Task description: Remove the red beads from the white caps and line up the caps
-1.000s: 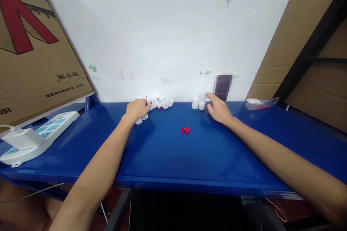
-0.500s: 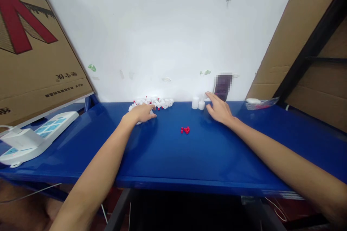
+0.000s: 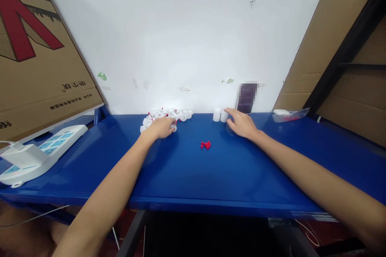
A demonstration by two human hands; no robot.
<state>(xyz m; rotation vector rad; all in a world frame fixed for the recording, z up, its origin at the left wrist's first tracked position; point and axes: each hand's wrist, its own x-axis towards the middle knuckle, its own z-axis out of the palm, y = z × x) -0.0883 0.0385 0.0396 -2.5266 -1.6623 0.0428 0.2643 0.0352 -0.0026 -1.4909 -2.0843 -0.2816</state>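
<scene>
My left hand (image 3: 163,127) is at the front right of a pile of small white round plastic pieces (image 3: 147,121), with red bits among them. Its thumb and fingers close on one white round piece (image 3: 173,128), partly hidden by the hand. Two short white cylinders (image 3: 216,115) stand side by side near the wall. My right hand (image 3: 243,123) is beside the right one (image 3: 223,116), index fingertip at its top edge and thumb apart, lower down. Several small red pieces (image 3: 206,145) lie on the blue table between my hands.
A phone (image 3: 246,98) leans on the wall behind my right hand. Farther right lies a clear plastic bag (image 3: 291,116) with a white item beside it. A power strip (image 3: 45,154) with a plugged-in charger sits at the left. Cardboard (image 3: 45,48) stands at the left side.
My right hand has moved slightly left, to the right cylinder, whose top now looks straight-sided and full. My left hand has shifted a little right, and a white round piece now shows at its fingertips.
</scene>
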